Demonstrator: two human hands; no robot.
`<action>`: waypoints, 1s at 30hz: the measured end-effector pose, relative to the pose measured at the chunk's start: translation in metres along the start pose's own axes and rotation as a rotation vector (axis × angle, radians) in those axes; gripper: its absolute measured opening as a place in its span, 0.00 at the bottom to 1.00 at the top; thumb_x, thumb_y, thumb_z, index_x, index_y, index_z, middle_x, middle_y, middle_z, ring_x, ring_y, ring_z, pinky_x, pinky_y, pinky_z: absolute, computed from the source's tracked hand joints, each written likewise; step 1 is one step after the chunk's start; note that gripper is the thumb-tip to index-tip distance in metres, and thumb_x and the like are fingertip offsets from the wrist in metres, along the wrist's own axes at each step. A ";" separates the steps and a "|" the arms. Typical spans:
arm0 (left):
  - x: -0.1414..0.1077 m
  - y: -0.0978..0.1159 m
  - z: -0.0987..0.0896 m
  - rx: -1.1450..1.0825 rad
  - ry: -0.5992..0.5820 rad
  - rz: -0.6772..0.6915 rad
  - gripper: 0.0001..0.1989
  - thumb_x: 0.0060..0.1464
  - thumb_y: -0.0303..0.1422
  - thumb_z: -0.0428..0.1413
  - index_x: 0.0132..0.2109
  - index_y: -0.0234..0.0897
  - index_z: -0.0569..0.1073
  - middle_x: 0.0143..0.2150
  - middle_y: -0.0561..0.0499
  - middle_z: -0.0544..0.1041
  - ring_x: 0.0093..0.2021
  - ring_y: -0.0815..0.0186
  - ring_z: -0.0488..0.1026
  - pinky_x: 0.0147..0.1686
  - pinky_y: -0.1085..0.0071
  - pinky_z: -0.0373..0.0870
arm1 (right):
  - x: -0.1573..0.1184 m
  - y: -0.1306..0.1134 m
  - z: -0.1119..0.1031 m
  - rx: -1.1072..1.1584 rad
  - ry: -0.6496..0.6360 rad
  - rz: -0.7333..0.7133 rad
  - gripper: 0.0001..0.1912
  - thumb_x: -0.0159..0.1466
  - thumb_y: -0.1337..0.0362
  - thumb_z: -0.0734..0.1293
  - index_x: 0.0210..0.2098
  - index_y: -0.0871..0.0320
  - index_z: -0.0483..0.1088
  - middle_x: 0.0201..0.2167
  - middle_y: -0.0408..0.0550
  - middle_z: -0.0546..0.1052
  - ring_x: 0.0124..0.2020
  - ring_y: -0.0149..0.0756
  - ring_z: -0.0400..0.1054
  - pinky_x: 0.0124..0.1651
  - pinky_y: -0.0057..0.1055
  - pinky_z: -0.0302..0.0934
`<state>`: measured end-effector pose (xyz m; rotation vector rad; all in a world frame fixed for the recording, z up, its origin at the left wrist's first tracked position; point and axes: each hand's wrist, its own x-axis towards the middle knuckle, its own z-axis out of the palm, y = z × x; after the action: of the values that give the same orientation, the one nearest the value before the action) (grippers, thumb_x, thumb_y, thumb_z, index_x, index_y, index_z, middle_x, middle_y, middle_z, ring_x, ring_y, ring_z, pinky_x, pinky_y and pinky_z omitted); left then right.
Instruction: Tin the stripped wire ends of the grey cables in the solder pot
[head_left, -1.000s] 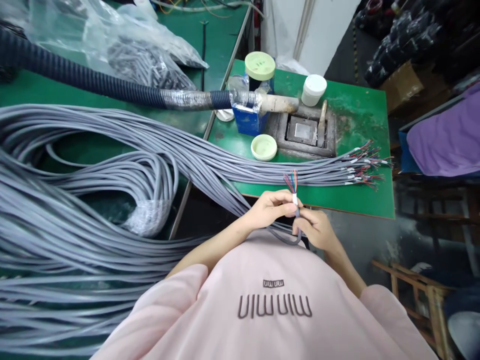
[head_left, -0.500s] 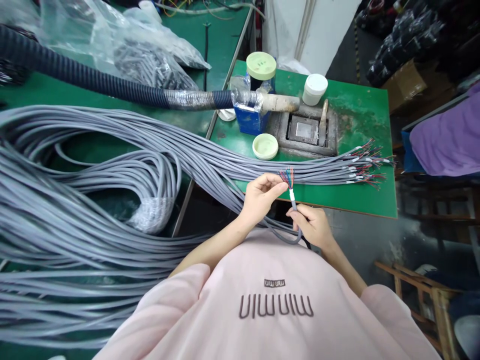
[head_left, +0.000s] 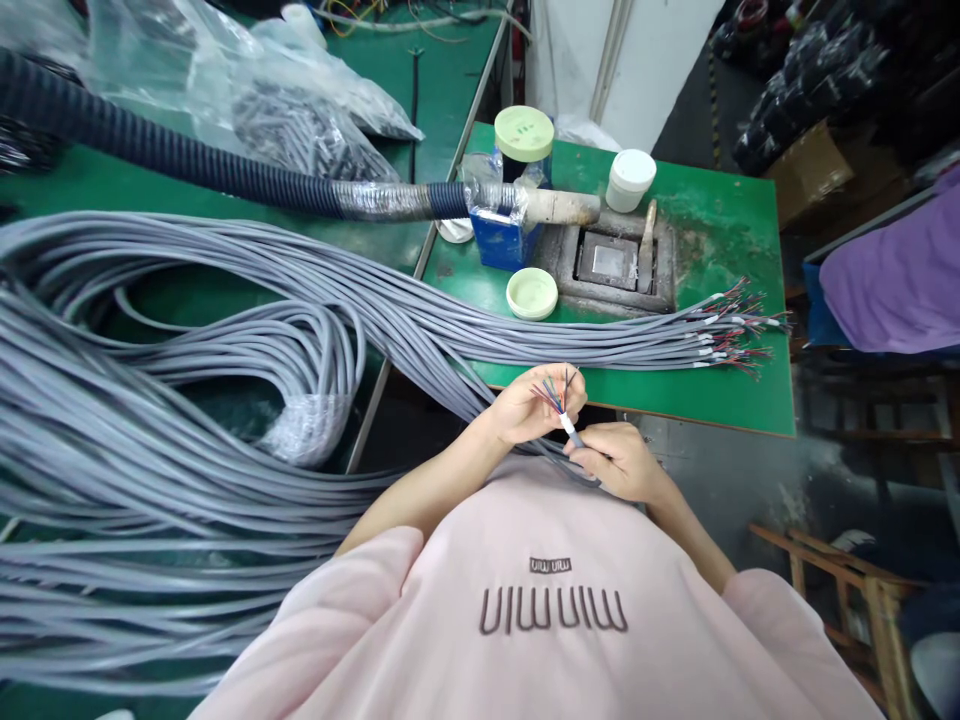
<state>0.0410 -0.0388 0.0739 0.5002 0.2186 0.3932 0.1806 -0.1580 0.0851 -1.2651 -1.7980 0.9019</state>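
My right hand [head_left: 621, 462] is closed around a grey cable [head_left: 576, 438] just below its white wrapped band [head_left: 566, 423]. Thin red, blue, orange and dark wires [head_left: 553, 396] fan out from the cable's end. Behind and around these wires, my left hand [head_left: 529, 405] is closed with its fingers curled, touching some of them; exactly which is too small to tell. Past my hands, a bundle of similar grey cables [head_left: 585, 345] lies along the green table, its stripped ends [head_left: 739, 325] toward the right.
A metal solder-pot-like block [head_left: 611, 262] with a stick [head_left: 647, 245] is set at the table's back. Nearby are a pale green lid [head_left: 532, 293], a white tub [head_left: 631, 180], a blue box [head_left: 501, 240] and a dark corrugated hose [head_left: 247, 185]. Coiled cables [head_left: 150, 420] fill the left.
The cable end has dropped slightly and tilted left, with its wires spread more. My left hand has moved lower and turned, its fingers now behind the wires.
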 end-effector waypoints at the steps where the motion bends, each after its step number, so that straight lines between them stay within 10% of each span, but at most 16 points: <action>1: 0.000 0.001 0.000 0.010 0.002 0.004 0.09 0.43 0.34 0.62 0.28 0.32 0.72 0.20 0.54 0.63 0.19 0.73 0.59 0.18 0.75 0.54 | 0.000 0.000 0.000 -0.002 -0.003 0.001 0.13 0.69 0.61 0.61 0.32 0.59 0.73 0.17 0.41 0.71 0.22 0.29 0.67 0.30 0.26 0.58; 14: 0.003 0.006 -0.005 0.090 0.001 0.057 0.10 0.42 0.33 0.67 0.27 0.32 0.74 0.22 0.54 0.67 0.20 0.75 0.61 0.17 0.77 0.52 | 0.000 0.001 -0.007 0.068 -0.002 0.107 0.09 0.68 0.62 0.63 0.36 0.57 0.74 0.20 0.40 0.72 0.22 0.27 0.66 0.29 0.25 0.58; 20: 0.008 -0.006 0.003 0.388 0.201 0.205 0.10 0.45 0.34 0.67 0.30 0.32 0.77 0.28 0.51 0.77 0.23 0.74 0.69 0.25 0.75 0.66 | 0.005 0.004 -0.006 0.197 0.315 0.311 0.30 0.58 0.60 0.73 0.58 0.52 0.62 0.28 0.38 0.74 0.26 0.30 0.68 0.32 0.28 0.63; 24: 0.014 -0.026 0.009 0.361 0.274 0.209 0.12 0.44 0.37 0.68 0.28 0.33 0.77 0.27 0.52 0.77 0.27 0.72 0.71 0.29 0.75 0.67 | 0.015 0.002 -0.002 0.063 0.542 0.324 0.19 0.60 0.60 0.71 0.51 0.52 0.72 0.39 0.46 0.79 0.36 0.34 0.74 0.41 0.31 0.68; 30: 0.020 -0.037 0.015 0.254 0.365 0.297 0.12 0.45 0.39 0.68 0.29 0.34 0.77 0.26 0.53 0.76 0.26 0.74 0.69 0.28 0.76 0.66 | 0.022 0.004 -0.007 -0.044 0.700 0.225 0.12 0.66 0.60 0.64 0.45 0.53 0.78 0.25 0.41 0.78 0.21 0.28 0.68 0.28 0.28 0.66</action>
<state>0.0749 -0.0664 0.0663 0.7129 0.5555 0.7532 0.1836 -0.1347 0.0888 -1.5841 -1.1421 0.4411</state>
